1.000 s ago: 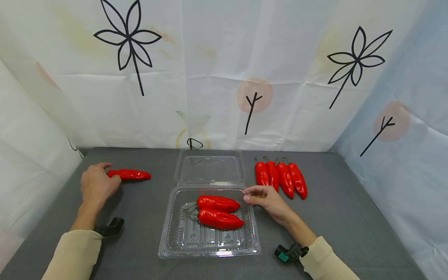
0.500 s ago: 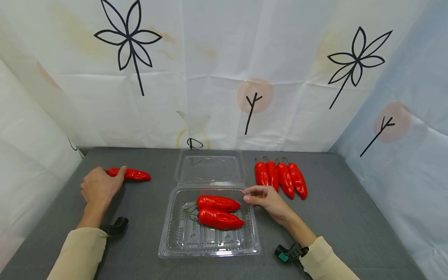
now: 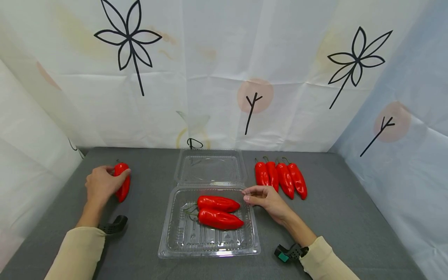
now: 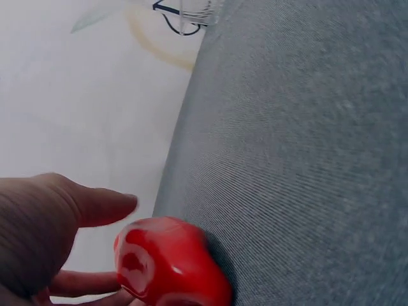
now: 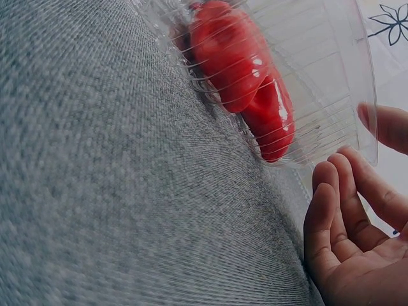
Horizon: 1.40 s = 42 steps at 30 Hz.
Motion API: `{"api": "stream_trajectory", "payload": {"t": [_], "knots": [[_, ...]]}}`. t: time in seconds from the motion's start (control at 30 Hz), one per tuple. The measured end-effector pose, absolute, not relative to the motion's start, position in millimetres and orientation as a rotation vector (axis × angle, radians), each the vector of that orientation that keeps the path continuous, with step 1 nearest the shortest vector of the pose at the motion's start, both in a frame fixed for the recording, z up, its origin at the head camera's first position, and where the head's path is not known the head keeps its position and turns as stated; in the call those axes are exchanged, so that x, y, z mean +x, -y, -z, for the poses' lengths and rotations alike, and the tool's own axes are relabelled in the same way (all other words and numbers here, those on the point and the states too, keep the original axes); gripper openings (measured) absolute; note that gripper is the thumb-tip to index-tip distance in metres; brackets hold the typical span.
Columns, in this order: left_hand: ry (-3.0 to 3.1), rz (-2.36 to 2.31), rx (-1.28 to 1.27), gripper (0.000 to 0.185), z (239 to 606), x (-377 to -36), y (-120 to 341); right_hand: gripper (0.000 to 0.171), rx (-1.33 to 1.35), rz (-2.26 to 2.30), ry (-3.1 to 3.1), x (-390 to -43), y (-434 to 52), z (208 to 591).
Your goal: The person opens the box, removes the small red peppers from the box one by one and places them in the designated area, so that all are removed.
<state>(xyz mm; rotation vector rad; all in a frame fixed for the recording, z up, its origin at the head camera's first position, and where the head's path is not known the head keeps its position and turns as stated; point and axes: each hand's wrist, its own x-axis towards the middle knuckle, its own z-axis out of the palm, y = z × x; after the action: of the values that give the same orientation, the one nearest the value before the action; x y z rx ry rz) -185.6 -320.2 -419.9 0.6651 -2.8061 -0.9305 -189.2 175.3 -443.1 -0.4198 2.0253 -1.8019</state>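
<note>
left hand [image 3: 101, 182] grips red pepper [image 3: 122, 182] | right hand [image 3: 267, 200] loosely curled, seemingly touching clamshell tray [image 3: 168, 245] rim, holding nothing

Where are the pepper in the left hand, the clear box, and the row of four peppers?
pepper [image 3: 122, 182], head view, its middle.
clear box [image 3: 210, 252], head view, near rim.
row of four peppers [image 3: 285, 179], head view, third pepper's body.

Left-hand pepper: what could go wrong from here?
The left hand has only a partial grip on the glossy red pepper, so it could slip. The two peppers already fill the middle of the clamshell tray, so a third may crowd them. The right hand rests at the rim and could nudge the light tray.
</note>
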Motion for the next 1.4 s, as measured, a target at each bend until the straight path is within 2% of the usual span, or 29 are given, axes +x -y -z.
{"api": "stream_trajectory", "payload": {"t": [0.3, 0.57, 0.8, 0.97, 1.4], "knots": [[2.819, 0.969, 0.638, 0.062, 420, -188, 322, 0.038, -0.406, 1.794, -2.028, -190, -175, 442], [2.823, 0.983, 0.585, 0.063, 420, -186, 325, 0.037, -0.41, 1.79, -2.029, -190, -175, 443], [2.739, 0.847, 0.48, 0.058, 407, -178, 305, 0.038, -0.403, 1.792, -2.034, -189, -175, 444], [2.63, 0.82, 0.332, 0.051, 390, -169, 279, 0.038, -0.387, 1.799, -2.03, -189, -174, 443], [2.555, 1.094, -0.291, 0.038, 367, -137, 208, 0.038, -0.394, 1.799, -2.028, -189, -174, 443]]}}
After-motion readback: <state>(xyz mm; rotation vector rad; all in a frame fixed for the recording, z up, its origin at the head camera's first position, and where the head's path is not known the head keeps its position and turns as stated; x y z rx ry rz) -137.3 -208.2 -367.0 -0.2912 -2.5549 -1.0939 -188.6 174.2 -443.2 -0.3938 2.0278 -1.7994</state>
